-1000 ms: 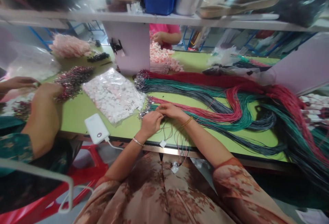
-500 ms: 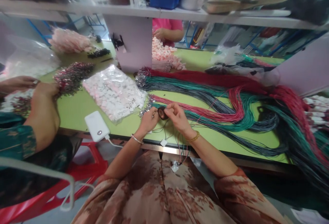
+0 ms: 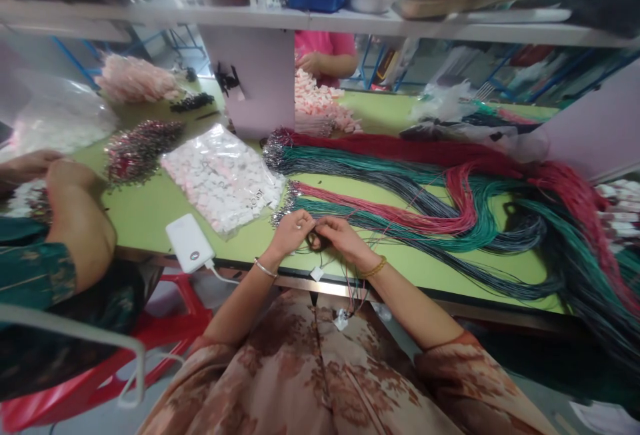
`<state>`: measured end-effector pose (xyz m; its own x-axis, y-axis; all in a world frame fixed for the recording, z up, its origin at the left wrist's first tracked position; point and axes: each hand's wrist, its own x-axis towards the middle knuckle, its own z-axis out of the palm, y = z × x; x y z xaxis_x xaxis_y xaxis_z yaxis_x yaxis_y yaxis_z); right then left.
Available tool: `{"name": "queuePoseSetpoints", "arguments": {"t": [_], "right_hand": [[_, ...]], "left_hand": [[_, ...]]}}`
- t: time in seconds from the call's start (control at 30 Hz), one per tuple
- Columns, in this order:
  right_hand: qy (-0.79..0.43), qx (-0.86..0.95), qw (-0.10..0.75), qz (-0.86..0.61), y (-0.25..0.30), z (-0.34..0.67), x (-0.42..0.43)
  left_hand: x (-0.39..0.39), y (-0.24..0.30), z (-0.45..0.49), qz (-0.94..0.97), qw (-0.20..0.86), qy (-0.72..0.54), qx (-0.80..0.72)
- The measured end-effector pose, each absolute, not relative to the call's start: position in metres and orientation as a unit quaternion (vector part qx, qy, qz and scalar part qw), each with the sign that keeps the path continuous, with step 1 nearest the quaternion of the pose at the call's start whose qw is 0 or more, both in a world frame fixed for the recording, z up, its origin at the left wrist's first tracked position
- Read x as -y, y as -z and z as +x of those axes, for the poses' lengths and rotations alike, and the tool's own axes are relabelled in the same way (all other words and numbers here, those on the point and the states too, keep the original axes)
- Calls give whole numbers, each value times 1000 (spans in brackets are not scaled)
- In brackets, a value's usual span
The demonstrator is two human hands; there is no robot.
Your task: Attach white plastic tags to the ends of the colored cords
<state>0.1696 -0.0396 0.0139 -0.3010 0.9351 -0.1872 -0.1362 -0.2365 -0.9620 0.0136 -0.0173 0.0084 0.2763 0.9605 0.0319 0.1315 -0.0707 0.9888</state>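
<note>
My left hand (image 3: 293, 232) and my right hand (image 3: 344, 240) meet at the front of the green table, fingertips pinched together. Just below the fingertips hangs a small dark brown ring-shaped piece (image 3: 314, 242), partly covered by fingers; its exact kind does not show. Dark thin cords run down from it, and a small white tag (image 3: 317, 274) lies at the table edge below. More cords with a white tag (image 3: 341, 319) dangle over the edge in front of my lap. Bundles of pink cords (image 3: 380, 205) and green cords (image 3: 400, 230) lie just behind my hands.
A clear bag of white pieces (image 3: 223, 182) lies left, near a white power bank (image 3: 190, 243) with a cable. Thicker red cords (image 3: 390, 148) stretch behind. A co-worker's arm (image 3: 80, 222) works at the left; another person (image 3: 325, 58) sits across. A shelf (image 3: 225, 18) spans above.
The dark ring-shaped piece has dropped from between my fingers to just below them. My fingertips have come together. The co-worker's arm at left has shifted slightly left.
</note>
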Motion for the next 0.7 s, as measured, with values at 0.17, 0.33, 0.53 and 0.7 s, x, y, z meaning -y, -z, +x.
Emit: {"name": "queuePoseSetpoints", "arguments": {"t": [0.17,0.33,0.53,0.7], "right_hand": [[-678,442,382,-447,-8,174,37],[-669,465,369,-449,-5,178,39],[-656,457,365,-477,-5,174,45],[-597,575,309,-466,-20,185,55]], "left_hand": [[28,-5,27,780,188,-293,-520],[27,-4,31,783,227,-196,-545],[23,-5,30,732,341,-266,-527],[28,0,33,728,363,-274,-513]]}}
